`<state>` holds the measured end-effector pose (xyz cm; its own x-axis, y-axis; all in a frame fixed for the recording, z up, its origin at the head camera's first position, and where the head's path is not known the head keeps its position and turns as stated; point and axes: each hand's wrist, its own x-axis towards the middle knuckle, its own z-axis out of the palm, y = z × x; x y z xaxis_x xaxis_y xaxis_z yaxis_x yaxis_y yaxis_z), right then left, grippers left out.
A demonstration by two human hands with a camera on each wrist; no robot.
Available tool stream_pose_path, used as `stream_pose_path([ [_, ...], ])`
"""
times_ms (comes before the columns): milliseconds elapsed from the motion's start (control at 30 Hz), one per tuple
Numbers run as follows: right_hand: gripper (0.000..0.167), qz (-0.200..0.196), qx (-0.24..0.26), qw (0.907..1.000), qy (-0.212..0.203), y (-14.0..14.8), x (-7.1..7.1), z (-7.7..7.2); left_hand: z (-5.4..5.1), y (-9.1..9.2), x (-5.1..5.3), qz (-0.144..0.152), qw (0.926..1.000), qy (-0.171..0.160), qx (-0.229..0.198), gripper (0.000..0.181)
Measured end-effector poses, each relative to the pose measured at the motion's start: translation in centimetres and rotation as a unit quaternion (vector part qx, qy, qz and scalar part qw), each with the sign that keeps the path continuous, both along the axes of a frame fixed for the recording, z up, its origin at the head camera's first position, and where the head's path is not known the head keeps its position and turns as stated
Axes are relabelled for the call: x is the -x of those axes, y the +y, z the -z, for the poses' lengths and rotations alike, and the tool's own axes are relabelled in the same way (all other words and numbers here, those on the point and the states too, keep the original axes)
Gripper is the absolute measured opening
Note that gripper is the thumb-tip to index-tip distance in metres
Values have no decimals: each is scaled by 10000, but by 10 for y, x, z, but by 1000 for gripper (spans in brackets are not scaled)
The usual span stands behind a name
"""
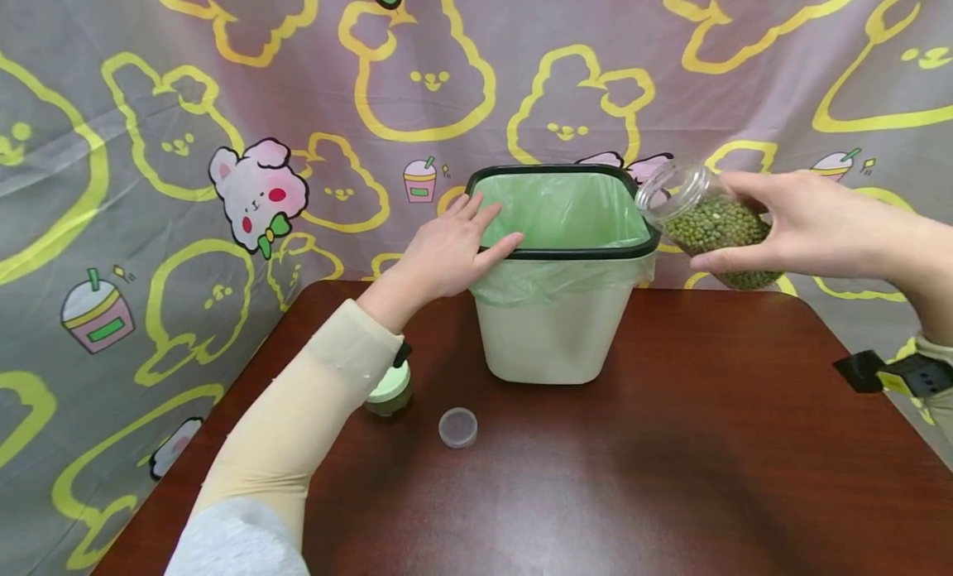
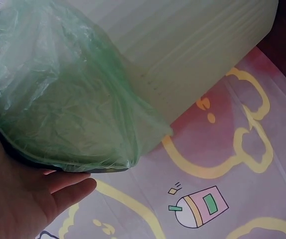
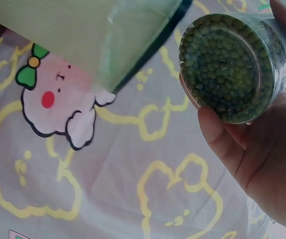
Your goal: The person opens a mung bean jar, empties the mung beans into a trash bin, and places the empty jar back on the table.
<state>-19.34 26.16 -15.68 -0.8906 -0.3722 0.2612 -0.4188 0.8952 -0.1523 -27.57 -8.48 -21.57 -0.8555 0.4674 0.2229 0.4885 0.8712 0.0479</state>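
A cream trash bin (image 1: 551, 336) with a black rim stands upright on the table, lined with a translucent green plastic bag (image 1: 566, 208) folded over its edge. My left hand (image 1: 452, 249) rests at the bin's left rim, fingers mostly straight; the left wrist view shows the crumpled liner (image 2: 68, 99) beside it. To the right of the bin, my right hand (image 1: 826, 224) grips a clear plastic jar (image 1: 718, 224) of green mung beans. The jar is lidless and tilted, its mouth close to the rim's right side. Beans show through its base (image 3: 227, 69) in the right wrist view.
On the dark red-brown table (image 1: 707, 444) lie a small clear round lid (image 1: 457, 428) and, partly behind my left forearm, a jar with a pale green lid (image 1: 390, 391). A patterned cloth (image 1: 283, 88) hangs behind the table and on its left.
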Motion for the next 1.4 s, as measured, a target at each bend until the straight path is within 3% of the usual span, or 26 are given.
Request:
stream_pose_path([
  [200,43,-84,-68,9999,111,-8,12,-19,-1,1,1,-32,10000,25,31,76],
  [533,48,-147,-262,9995,-76,-26,39,-41,0,1,3,-30,10000,42,52,77],
  [833,77,-269,-460,9978,-390,-46,65,-47,0,2,1,-51,9999,-30,90,78],
  [1000,74,-303,-430,9972,-538,-55,78,-45,-1,2,1,-82,9999,-96,107,78],
  [1233,91,-235,-473,9945,-899,-62,97,-45,0,0,1,-81,9999,-107,101,77],
  [1400,83,-280,-590,9936,-917,-65,107,-52,-1,-1,0,-79,9999,-123,78,78],
])
